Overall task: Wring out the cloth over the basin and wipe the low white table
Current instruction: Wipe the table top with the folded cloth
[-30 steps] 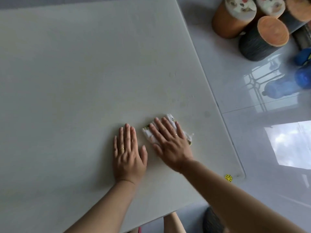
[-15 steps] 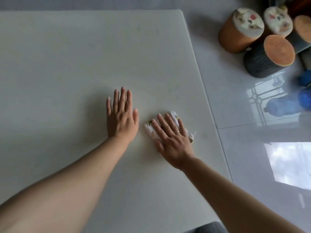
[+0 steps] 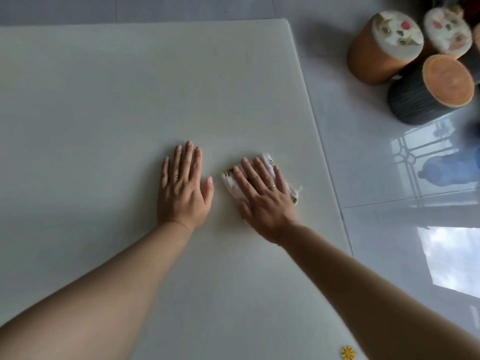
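The low white table (image 3: 104, 100) fills most of the view. A small folded white cloth with a yellow print (image 3: 268, 162) lies on it near the right edge. My right hand (image 3: 262, 197) presses flat on the cloth with straight fingers, covering most of it. My left hand (image 3: 183, 188) lies flat on the bare tabletop just left of the cloth, fingers straight and pointing away from me, apart from the cloth. No basin is in view.
Glossy white floor tiles (image 3: 376, 165) run along the table's right edge. Round stools stand at the top right: an orange one with an animal face (image 3: 384, 48), a dark one with an orange top (image 3: 431, 92), another behind. A yellow sticker (image 3: 348, 352) marks the near table corner.
My right hand has pushed the cloth away from me, along the right side of the table. My left hand slid forward on the tabletop, staying flat beside it. The view shifted forward.
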